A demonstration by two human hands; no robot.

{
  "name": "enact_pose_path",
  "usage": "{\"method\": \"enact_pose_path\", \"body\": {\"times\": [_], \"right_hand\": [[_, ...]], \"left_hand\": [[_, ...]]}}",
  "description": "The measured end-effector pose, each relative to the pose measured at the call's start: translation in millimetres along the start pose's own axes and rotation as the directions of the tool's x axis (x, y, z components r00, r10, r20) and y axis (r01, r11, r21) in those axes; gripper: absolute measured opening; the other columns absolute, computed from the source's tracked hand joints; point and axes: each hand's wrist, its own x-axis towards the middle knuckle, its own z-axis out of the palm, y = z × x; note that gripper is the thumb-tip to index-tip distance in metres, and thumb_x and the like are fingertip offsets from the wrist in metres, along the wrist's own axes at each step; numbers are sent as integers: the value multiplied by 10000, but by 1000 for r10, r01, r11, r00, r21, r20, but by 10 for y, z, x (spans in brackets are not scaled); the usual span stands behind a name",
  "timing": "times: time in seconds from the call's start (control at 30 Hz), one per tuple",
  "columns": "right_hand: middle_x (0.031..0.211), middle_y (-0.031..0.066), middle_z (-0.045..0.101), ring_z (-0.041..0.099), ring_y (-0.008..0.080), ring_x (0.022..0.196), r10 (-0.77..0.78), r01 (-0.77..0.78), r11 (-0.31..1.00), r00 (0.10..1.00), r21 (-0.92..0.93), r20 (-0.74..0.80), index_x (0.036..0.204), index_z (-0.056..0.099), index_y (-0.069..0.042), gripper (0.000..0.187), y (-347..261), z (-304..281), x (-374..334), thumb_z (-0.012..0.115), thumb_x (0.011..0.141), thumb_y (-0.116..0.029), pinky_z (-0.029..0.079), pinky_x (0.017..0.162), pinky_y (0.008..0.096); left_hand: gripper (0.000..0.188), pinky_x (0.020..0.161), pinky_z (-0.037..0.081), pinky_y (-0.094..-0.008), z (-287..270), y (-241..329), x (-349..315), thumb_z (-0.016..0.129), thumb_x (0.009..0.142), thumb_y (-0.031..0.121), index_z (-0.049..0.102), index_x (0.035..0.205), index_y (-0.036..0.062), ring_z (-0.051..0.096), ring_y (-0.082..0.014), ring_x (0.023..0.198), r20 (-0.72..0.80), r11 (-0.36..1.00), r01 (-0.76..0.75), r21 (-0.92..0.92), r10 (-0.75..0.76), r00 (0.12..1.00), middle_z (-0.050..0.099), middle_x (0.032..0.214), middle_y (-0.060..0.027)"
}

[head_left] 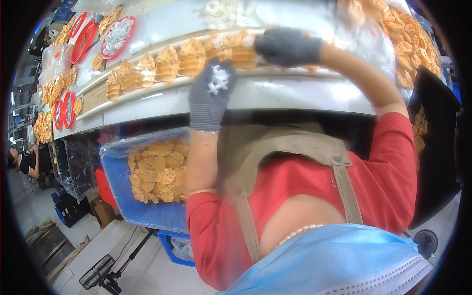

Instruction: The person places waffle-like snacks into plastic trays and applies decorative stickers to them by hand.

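My left hand [207, 103], in a grey knitted glove, is turned palm up at the near side of the bench. Several small white plastic parts [218, 80] lie in its palm, some cross-shaped, with the fingers curled about them. My right hand [284, 48], gloved alike and slightly blurred, presses down at the right part of a row of tan molded plastic pieces [191, 58]. Its fingers are curled together, and whatever they hold is hidden beneath them. The tan pieces stand side by side between two pale rails [101, 109] running along the bench.
More white parts [223, 14] lie behind the row. Red trays [132, 43] with small parts stand at the left. A heap of tan pieces [410, 42] fills the far right. Below the bench, a lined blue bin [115, 162] holds more. Another person [29, 160] is at far left.
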Motion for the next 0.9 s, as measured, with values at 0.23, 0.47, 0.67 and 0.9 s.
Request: {"method": "enact_pose_path", "body": {"times": [0.23, 0.47, 0.67, 0.9], "right_hand": [[769, 132, 606, 600, 292, 700, 2, 24, 988, 986, 154, -164, 862, 551, -57, 149, -33, 57, 43, 482, 872, -189, 474, 666, 392], [796, 155, 609, 610, 310, 725, 6, 3, 980, 999, 199, -46, 942, 551, -62, 180, -143, 65, 209, 453, 874, -197, 477, 687, 411], [739, 155, 609, 606, 295, 666, 78, -85, 985, 995, 150, 56, 934, 538, -47, 187, -169, 13, 208, 440, 887, -199, 480, 664, 398], [676, 144, 596, 590, 290, 591, 64, -59, 989, 997, 134, -33, 911, 538, -53, 180, -7, 92, 95, 454, 893, -212, 478, 631, 393]], "left_hand": [[304, 841, 516, -376, 27, -3, -99, 533, 892, 118, 497, 1148, -40, 535, -253, 1008, 21, 994, -88, 63, 86, 996, 519, 1108, -189], [314, 897, 484, -364, -43, -58, -85, 482, 922, 111, 473, 1186, -59, 512, -247, 1035, -10, 993, 73, -95, -74, 997, 514, 1099, -186], [332, 909, 490, -383, -35, -79, -96, 464, 920, 89, 436, 1198, -90, 505, -277, 1046, -81, 973, 1, -230, -20, 996, 490, 1101, -215], [400, 830, 540, -377, -86, -46, -104, 482, 892, 54, 383, 1265, -52, 560, -285, 934, -26, 958, -54, -281, 48, 998, 449, 1182, -283]]}}
